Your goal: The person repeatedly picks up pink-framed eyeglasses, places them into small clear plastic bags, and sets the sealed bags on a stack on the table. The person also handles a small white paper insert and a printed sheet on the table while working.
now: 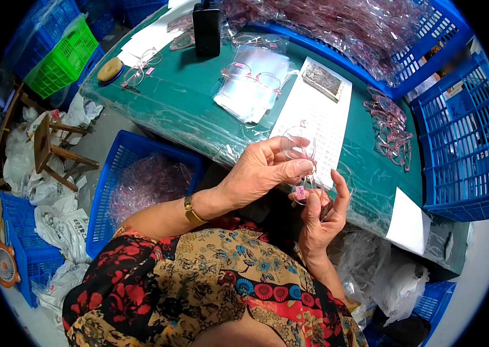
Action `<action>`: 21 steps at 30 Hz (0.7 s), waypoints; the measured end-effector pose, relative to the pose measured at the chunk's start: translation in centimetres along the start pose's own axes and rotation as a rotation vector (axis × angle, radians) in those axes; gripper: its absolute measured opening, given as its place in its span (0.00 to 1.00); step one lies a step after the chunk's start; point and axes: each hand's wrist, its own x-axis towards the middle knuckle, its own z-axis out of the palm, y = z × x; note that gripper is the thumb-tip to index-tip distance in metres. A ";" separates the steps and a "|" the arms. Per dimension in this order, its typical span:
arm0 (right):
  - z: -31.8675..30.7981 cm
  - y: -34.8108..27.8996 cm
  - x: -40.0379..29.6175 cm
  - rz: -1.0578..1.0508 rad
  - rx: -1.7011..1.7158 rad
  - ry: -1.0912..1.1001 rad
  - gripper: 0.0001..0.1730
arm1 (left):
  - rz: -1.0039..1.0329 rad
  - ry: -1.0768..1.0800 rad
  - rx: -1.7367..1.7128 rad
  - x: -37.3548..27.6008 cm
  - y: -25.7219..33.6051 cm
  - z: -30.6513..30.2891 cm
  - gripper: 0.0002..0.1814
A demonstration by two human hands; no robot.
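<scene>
Between my hands, above the table's near edge, is a pair of pink-framed eyeglasses (314, 173) with a small pink tag on one lens. My left hand (270, 167) pinches the frame near its middle. My right hand (324, 208) grips the lower lens end with thumb and fingers. Beyond them, another pair of pink eyeglasses (251, 77) lies across a stack of clear plastic sleeves (244, 102). A printed sheet (327, 130) lies under a worn rectangular block (322, 81). Several folded pink eyeglasses (387, 126) form a row at the right.
A blue crate (357, 65) heaped with bagged eyeglasses stands at the back; another blue crate (461, 143) is at right. A black box (207, 30), round brush or pad (110, 70) and more eyeglasses (140, 69) sit on the green table (175, 104). A blue basket (110, 173) stands below.
</scene>
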 end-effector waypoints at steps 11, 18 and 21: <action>-2.2 -1.3 0.1 -0.103 -0.100 -0.371 0.42 | -0.161 -0.024 -0.168 0.4 1.8 -1.2 0.20; -2.7 -0.1 2.5 -0.449 -0.502 -0.230 0.44 | -0.192 -0.127 -0.062 -0.6 0.4 0.0 0.14; -2.4 0.2 2.6 -0.454 -0.537 -0.197 0.41 | -0.213 -0.161 0.004 -1.4 -0.6 0.5 0.11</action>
